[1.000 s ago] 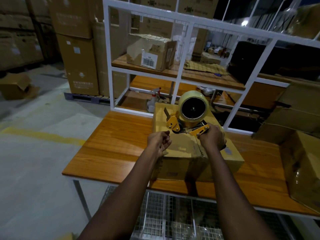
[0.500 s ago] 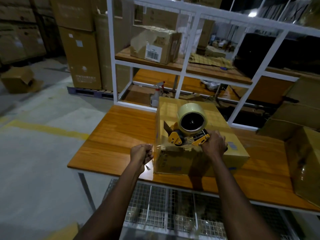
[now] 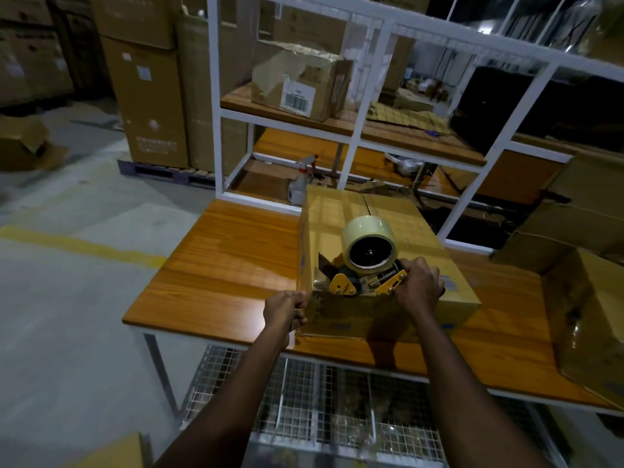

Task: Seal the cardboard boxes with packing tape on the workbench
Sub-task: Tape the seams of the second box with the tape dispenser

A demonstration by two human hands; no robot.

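Note:
A closed cardboard box [image 3: 381, 217] lies on the wooden workbench [image 3: 229, 265]. On its near top edge sits a yellow tape dispenser [image 3: 368, 265] carrying a pale roll of clear tape. My right hand [image 3: 418, 285] grips the dispenser's handle. My left hand [image 3: 285, 309] is curled at the box's near left corner, pinching the free end of the clear tape against the front face. The tape strip itself is hard to make out.
A second large box [image 3: 591, 319] stands at the bench's right end. White shelving [image 3: 354, 143] behind holds a torn box [image 3: 300, 79] and a spray bottle [image 3: 302, 179]. A wire mesh shelf [image 3: 320, 400] runs under the bench. Stacked cartons [image 3: 148, 96] stand on the floor at left.
My left hand drew the tape end from the box top out past the left corner, then back in against the front face. The dispenser shifted toward the near edge.

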